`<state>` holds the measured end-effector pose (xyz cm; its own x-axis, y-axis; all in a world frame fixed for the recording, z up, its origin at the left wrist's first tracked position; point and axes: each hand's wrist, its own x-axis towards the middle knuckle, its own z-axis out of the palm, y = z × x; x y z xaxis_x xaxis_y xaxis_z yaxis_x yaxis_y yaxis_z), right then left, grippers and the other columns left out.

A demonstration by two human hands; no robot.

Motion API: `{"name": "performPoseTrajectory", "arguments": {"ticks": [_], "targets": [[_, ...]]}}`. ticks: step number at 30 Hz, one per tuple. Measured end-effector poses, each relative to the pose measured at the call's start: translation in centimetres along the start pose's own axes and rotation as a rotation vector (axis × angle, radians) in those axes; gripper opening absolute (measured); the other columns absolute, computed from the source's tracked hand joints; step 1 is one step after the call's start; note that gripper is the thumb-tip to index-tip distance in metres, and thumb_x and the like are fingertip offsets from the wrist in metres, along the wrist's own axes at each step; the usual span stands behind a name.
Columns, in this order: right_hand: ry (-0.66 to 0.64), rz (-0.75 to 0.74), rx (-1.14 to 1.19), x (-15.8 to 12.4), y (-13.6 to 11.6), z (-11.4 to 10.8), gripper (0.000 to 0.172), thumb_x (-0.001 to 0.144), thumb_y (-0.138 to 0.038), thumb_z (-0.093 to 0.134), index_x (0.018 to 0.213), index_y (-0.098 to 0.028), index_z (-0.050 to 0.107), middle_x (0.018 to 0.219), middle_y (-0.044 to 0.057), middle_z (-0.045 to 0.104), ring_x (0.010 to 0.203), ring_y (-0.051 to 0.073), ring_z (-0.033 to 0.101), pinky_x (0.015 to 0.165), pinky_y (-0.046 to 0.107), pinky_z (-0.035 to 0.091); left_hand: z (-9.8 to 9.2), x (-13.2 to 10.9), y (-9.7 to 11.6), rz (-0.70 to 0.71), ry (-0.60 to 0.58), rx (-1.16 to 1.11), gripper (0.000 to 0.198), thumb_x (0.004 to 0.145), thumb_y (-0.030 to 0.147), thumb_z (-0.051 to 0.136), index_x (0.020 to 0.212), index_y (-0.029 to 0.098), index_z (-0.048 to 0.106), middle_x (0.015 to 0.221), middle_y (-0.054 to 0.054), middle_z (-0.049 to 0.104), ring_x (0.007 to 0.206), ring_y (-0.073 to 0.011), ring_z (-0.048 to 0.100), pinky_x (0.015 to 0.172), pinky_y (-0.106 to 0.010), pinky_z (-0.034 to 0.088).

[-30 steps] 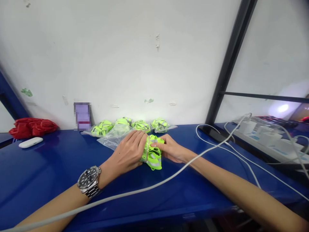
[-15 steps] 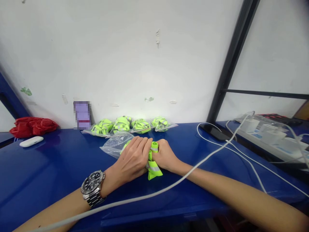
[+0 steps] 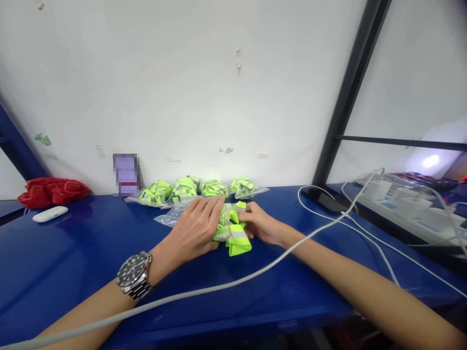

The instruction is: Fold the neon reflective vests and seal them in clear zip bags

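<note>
My left hand (image 3: 195,226), with a watch (image 3: 134,270) on its wrist, is closed over a clear plastic bag (image 3: 168,217). The bag's mouth faces right, and a fluorescent yellow-green reflective strap (image 3: 240,246) is partly inside it. A loose end of the strap hangs out over the table. On the right, the bent fingers of my right hand (image 3: 265,227) grip the strap at the bag's opening. My right fingertips are partly hidden behind the fabric.
Several bagged yellow-green bundles (image 3: 185,188) lie along the wall on the blue table (image 3: 83,253). To the left are a red plastic bag (image 3: 53,191), a white case (image 3: 50,214) and a propped phone (image 3: 126,175). A white cable (image 3: 233,281) crosses before my arms; another phone (image 3: 323,199) lies right.
My right hand has drawn slightly to the right, its fist loosening into bent fingers. More of the strap and the bag's opening now show between my hands.
</note>
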<state>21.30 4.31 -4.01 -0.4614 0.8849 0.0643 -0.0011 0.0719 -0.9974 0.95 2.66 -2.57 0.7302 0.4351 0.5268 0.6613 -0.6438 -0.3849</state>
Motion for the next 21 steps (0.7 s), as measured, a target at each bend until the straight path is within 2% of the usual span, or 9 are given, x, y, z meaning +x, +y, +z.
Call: {"name": "performPoseTrajectory", "arguments": {"ticks": [2,3,5,7,9,11,14,17,21], "targets": [[-0.174,-0.038,-0.029,-0.4,-0.5,-0.2,0.029,0.074,-0.043,0.065,0.079,-0.014,0.059,0.063,0.000,0.056,0.049,0.010,0.047,0.045,0.022,0.038,0.6,-0.4,-0.7,-0.036,0.041,-0.038,0.077,0.066,0.031,0.069,0.130,0.003,0.038,0.122,-0.022,0.055,0.108,-0.0347,0.054,0.093,-0.046,0.045],[-0.221,-0.093,-0.106,-0.6,-0.8,-0.2,0.033,0.073,-0.042,0.068,0.088,-0.014,0.061,0.072,0.002,0.060,0.057,0.011,0.051,0.051,0.023,0.042,0.9,-0.6,-1.0,-0.058,0.070,-0.065,0.075,0.068,0.036,0.068,0.129,0.004,0.039,0.118,-0.021,0.057,0.106,-0.0341,0.056,0.091,-0.045,0.046],[-0.199,-0.221,-0.338,-1.0,-1.3,0.1,0.051,0.066,-0.042,0.077,0.106,-0.014,0.060,0.090,0.005,0.064,0.074,0.015,0.056,0.063,0.026,0.045,1.4,-0.9,-1.4,-0.088,0.117,-0.114,0.073,0.071,0.047,0.066,0.126,0.006,0.040,0.114,-0.020,0.059,0.103,-0.0333,0.057,0.089,-0.046,0.047],[-0.090,-0.328,-0.557,-1.1,-1.5,0.5,0.064,0.063,-0.044,0.079,0.115,-0.014,0.057,0.099,0.007,0.064,0.080,0.018,0.056,0.067,0.028,0.044,1.6,-1.0,-1.6,-0.097,0.132,-0.150,0.073,0.072,0.051,0.065,0.125,0.008,0.040,0.112,-0.020,0.059,0.103,-0.0331,0.058,0.089,-0.047,0.047],[-0.011,-0.404,-0.665,-1.1,-1.2,0.8,0.059,0.069,-0.046,0.074,0.115,-0.013,0.057,0.096,0.007,0.065,0.076,0.018,0.056,0.065,0.027,0.042,1.6,-1.0,-1.5,-0.097,0.137,-0.176,0.072,0.070,0.045,0.066,0.125,0.008,0.039,0.113,-0.019,0.058,0.105,-0.0331,0.057,0.090,-0.047,0.047],[0.017,-0.456,-0.680,-1.0,-0.6,1.0,0.048,0.077,-0.045,0.068,0.110,-0.011,0.059,0.087,0.005,0.064,0.069,0.015,0.054,0.061,0.025,0.040,1.5,-0.9,-1.3,-0.104,0.142,-0.205,0.071,0.065,0.032,0.066,0.126,0.008,0.038,0.115,-0.019,0.056,0.107,-0.0329,0.056,0.090,-0.045,0.048],[0.068,-0.484,-0.680,-0.8,0.4,1.1,0.036,0.082,-0.042,0.063,0.100,-0.011,0.059,0.073,0.001,0.060,0.060,0.012,0.049,0.053,0.023,0.033,1.3,-0.8,-0.8,-0.096,0.186,-0.223,0.070,0.061,0.021,0.061,0.126,0.010,0.037,0.114,-0.017,0.056,0.108,-0.0320,0.056,0.089,-0.044,0.050],[0.132,-0.525,-0.697,-0.6,1.2,1.2,0.026,0.086,-0.037,0.055,0.094,-0.012,0.057,0.073,0.002,0.060,0.058,0.013,0.048,0.053,0.023,0.032,1.1,-0.9,-0.4,-0.081,0.238,-0.192,0.068,0.063,0.019,0.058,0.128,0.010,0.037,0.114,-0.018,0.056,0.109,-0.0323,0.056,0.090,-0.045,0.050],[0.120,-0.545,-0.707,-0.6,1.4,1.3,0.023,0.090,-0.037,0.048,0.087,-0.015,0.054,0.074,0.003,0.059,0.059,0.013,0.048,0.054,0.023,0.032,1.1,-1.1,-0.2,-0.078,0.241,-0.203,0.070,0.064,0.023,0.059,0.129,0.008,0.036,0.116,-0.019,0.056,0.110,-0.0326,0.055,0.092,-0.045,0.050]]}}
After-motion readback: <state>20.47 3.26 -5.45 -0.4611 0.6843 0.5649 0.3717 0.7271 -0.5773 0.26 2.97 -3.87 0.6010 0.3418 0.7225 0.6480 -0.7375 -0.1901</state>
